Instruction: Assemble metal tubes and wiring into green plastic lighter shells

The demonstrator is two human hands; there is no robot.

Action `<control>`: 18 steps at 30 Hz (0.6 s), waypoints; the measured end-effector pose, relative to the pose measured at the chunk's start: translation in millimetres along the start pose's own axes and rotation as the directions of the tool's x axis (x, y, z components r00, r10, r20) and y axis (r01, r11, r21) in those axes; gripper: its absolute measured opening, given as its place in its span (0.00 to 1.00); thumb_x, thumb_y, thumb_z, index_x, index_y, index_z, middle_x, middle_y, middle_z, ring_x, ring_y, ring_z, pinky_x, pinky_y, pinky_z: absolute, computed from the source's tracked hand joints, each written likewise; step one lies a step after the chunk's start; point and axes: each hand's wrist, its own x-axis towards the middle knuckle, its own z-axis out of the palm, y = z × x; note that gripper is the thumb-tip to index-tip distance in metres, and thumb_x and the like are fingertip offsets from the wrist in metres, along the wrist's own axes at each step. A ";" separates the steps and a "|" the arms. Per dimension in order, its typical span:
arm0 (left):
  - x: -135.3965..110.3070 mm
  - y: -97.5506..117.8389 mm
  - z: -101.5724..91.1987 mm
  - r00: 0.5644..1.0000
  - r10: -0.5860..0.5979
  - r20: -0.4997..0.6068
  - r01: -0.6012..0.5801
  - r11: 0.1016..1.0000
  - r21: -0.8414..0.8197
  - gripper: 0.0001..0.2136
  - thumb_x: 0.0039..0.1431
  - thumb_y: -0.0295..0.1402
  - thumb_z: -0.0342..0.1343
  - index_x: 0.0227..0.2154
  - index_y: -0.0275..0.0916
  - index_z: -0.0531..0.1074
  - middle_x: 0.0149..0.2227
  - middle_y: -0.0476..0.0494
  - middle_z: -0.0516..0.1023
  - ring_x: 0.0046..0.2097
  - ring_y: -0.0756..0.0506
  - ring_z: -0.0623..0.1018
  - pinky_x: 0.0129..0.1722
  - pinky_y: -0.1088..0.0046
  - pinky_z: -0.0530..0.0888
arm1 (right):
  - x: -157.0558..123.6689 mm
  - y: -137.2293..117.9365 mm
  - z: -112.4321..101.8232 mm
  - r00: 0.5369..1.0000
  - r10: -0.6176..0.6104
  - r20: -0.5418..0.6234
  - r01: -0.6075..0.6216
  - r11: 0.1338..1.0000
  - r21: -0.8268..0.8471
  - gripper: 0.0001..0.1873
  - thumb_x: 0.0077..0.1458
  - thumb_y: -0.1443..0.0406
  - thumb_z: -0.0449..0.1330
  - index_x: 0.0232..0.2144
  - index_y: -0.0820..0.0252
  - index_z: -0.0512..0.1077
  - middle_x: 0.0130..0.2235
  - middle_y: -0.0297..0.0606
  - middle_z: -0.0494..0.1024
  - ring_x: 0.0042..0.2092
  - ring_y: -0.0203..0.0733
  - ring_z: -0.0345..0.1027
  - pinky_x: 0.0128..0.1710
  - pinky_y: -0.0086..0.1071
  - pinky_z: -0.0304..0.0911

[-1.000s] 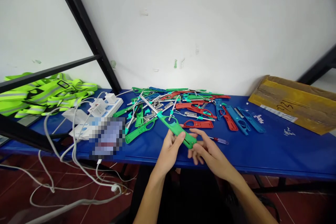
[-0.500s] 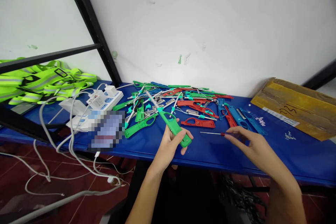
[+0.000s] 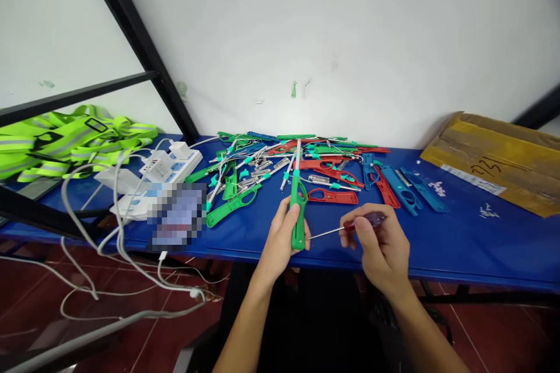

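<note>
My left hand [image 3: 282, 236] is wrapped round the handle of a green long-nosed lighter [image 3: 298, 210], held edge-up with its metal nozzle pointing away toward the wall. My right hand [image 3: 380, 245] pinches a small screwdriver [image 3: 350, 226] with a dark red handle; its thin shaft points left and its tip meets the lower part of the green lighter's body. Both hands hover over the near edge of the blue table [image 3: 459, 250]. Behind them lies a pile of green, red and blue lighter shells and metal tubes [image 3: 306, 169].
A white power strip [image 3: 168, 169] with plugs and grey cables sits at the left, next to a blurred-out object [image 3: 177, 215]. Neon yellow reflective vests [image 3: 65, 140] lie far left under a black frame. A flattened cardboard box [image 3: 494, 160] rests at the right.
My right hand picked the screwdriver up off the table and brought it to the lighter. My left hand turned the lighter from a diagonal tilt to pointing straight away.
</note>
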 end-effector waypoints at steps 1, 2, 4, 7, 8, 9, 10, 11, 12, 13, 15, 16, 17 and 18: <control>-0.3 0.5 0.3 1.000 -0.006 0.006 0.006 1.000 -0.006 0.26 0.74 0.59 0.53 0.60 0.44 0.68 0.19 0.56 0.74 0.16 0.51 0.65 0.16 0.81 0.53 | 0.8 0.4 -0.6 1.000 -0.008 0.007 0.008 1.000 -0.001 0.07 0.75 0.57 0.59 0.45 0.52 0.69 0.35 0.32 0.81 0.27 0.37 0.74 0.26 0.32 0.67; -0.5 1.0 0.5 1.000 -0.005 0.013 0.006 1.000 -0.017 0.26 0.73 0.59 0.53 0.58 0.44 0.68 0.18 0.56 0.73 0.15 0.51 0.63 0.15 0.81 0.52 | 1.8 0.3 -1.6 1.000 -0.024 0.008 0.024 1.000 0.006 0.07 0.76 0.57 0.59 0.44 0.52 0.69 0.34 0.32 0.80 0.28 0.37 0.73 0.27 0.32 0.67; -0.5 1.9 0.6 1.000 0.001 0.029 0.000 0.999 -0.051 0.25 0.73 0.59 0.53 0.55 0.43 0.69 0.17 0.56 0.73 0.14 0.52 0.61 0.14 0.81 0.50 | 4.3 -1.8 -4.0 0.999 -0.038 0.022 0.037 0.999 0.028 0.11 0.77 0.56 0.57 0.40 0.52 0.67 0.34 0.33 0.79 0.31 0.38 0.73 0.30 0.33 0.67; 0.3 2.9 -0.1 0.999 0.003 0.051 0.002 0.995 -0.102 0.24 0.72 0.59 0.55 0.51 0.42 0.70 0.17 0.56 0.72 0.14 0.52 0.60 0.14 0.81 0.50 | 8.9 -8.1 -3.6 0.982 0.049 0.182 -0.037 0.997 -0.070 0.12 0.78 0.56 0.55 0.40 0.53 0.69 0.37 0.35 0.79 0.32 0.38 0.71 0.33 0.33 0.67; 0.7 2.9 -0.5 0.999 -0.003 0.052 0.009 0.993 -0.115 0.24 0.72 0.59 0.56 0.50 0.41 0.70 0.17 0.55 0.72 0.14 0.52 0.61 0.15 0.81 0.50 | 10.0 -9.8 -1.3 0.957 0.093 0.274 -0.058 0.989 -0.134 0.12 0.77 0.55 0.56 0.41 0.53 0.72 0.38 0.35 0.80 0.33 0.38 0.72 0.35 0.33 0.68; 1.1 2.7 -1.0 0.999 -0.014 0.043 0.019 0.992 -0.127 0.25 0.70 0.60 0.57 0.48 0.41 0.71 0.17 0.55 0.72 0.15 0.52 0.62 0.15 0.80 0.51 | 10.7 -10.8 2.2 0.922 0.134 0.364 -0.069 0.980 -0.186 0.11 0.77 0.55 0.57 0.42 0.53 0.74 0.38 0.35 0.80 0.35 0.39 0.73 0.37 0.33 0.68; 1.4 2.3 -1.4 0.999 -0.026 0.020 0.028 0.990 -0.137 0.26 0.69 0.61 0.59 0.46 0.40 0.72 0.18 0.54 0.72 0.16 0.53 0.62 0.15 0.79 0.51 | 10.7 -10.7 6.7 0.884 0.164 0.437 -0.076 0.975 -0.211 0.11 0.75 0.54 0.60 0.43 0.53 0.75 0.38 0.35 0.81 0.37 0.40 0.73 0.39 0.33 0.68; 1.5 1.7 -1.9 0.999 -0.036 -0.014 0.033 0.989 -0.145 0.27 0.67 0.62 0.60 0.43 0.39 0.73 0.20 0.53 0.72 0.17 0.53 0.64 0.16 0.79 0.52 | 10.1 -9.5 11.7 0.854 0.185 0.486 -0.090 0.973 -0.212 0.11 0.73 0.53 0.63 0.43 0.53 0.75 0.39 0.35 0.82 0.38 0.41 0.74 0.40 0.33 0.68; 1.6 1.0 -2.3 0.998 -0.040 -0.055 0.031 0.988 -0.152 0.28 0.65 0.63 0.62 0.39 0.39 0.73 0.21 0.53 0.73 0.19 0.53 0.65 0.17 0.78 0.54 | 8.9 -7.3 16.7 0.837 0.202 0.508 -0.113 0.973 -0.201 0.12 0.71 0.52 0.65 0.43 0.53 0.75 0.39 0.35 0.82 0.38 0.41 0.74 0.40 0.33 0.68; 1.5 0.2 -2.8 0.995 -0.038 -0.092 0.023 0.988 -0.155 0.28 0.64 0.64 0.63 0.36 0.39 0.73 0.22 0.52 0.73 0.20 0.53 0.66 0.18 0.78 0.57 | 7.3 -4.3 21.2 0.834 0.217 0.507 -0.136 0.972 -0.192 0.14 0.68 0.51 0.68 0.44 0.52 0.74 0.38 0.33 0.81 0.37 0.41 0.73 0.38 0.32 0.67; 1.0 -1.4 -3.9 0.993 -0.029 -0.116 0.011 0.988 -0.154 0.29 0.65 0.65 0.62 0.37 0.38 0.76 0.23 0.52 0.72 0.23 0.51 0.69 0.21 0.76 0.62 | 4.2 2.3 26.6 0.850 0.228 0.475 -0.144 0.968 -0.207 0.18 0.66 0.50 0.70 0.49 0.52 0.74 0.34 0.30 0.78 0.34 0.40 0.70 0.35 0.31 0.65; 0.8 -2.3 -4.6 0.994 -0.032 -0.106 0.015 0.988 -0.152 0.30 0.65 0.66 0.60 0.41 0.39 0.79 0.24 0.52 0.72 0.24 0.50 0.70 0.23 0.76 0.64 | 3.0 5.2 27.2 0.857 0.218 0.467 -0.123 0.966 -0.226 0.22 0.66 0.49 0.70 0.54 0.51 0.74 0.33 0.29 0.76 0.33 0.39 0.69 0.35 0.31 0.65; 0.8 -3.3 -5.4 0.995 -0.034 -0.094 0.019 0.989 -0.148 0.31 0.66 0.66 0.58 0.47 0.40 0.80 0.25 0.51 0.74 0.25 0.49 0.73 0.24 0.75 0.66 | 2.4 7.5 26.5 0.860 0.198 0.470 -0.089 0.965 -0.245 0.26 0.67 0.49 0.69 0.60 0.51 0.72 0.33 0.28 0.76 0.33 0.39 0.69 0.35 0.31 0.65; 1.0 -4.5 -6.2 0.995 -0.027 -0.091 0.014 0.990 -0.141 0.33 0.67 0.67 0.57 0.54 0.42 0.80 0.27 0.49 0.77 0.28 0.46 0.76 0.26 0.74 0.69 | 2.2 9.1 24.7 0.858 0.168 0.486 -0.041 0.964 -0.261 0.31 0.68 0.49 0.69 0.66 0.50 0.70 0.34 0.29 0.77 0.34 0.40 0.71 0.36 0.31 0.67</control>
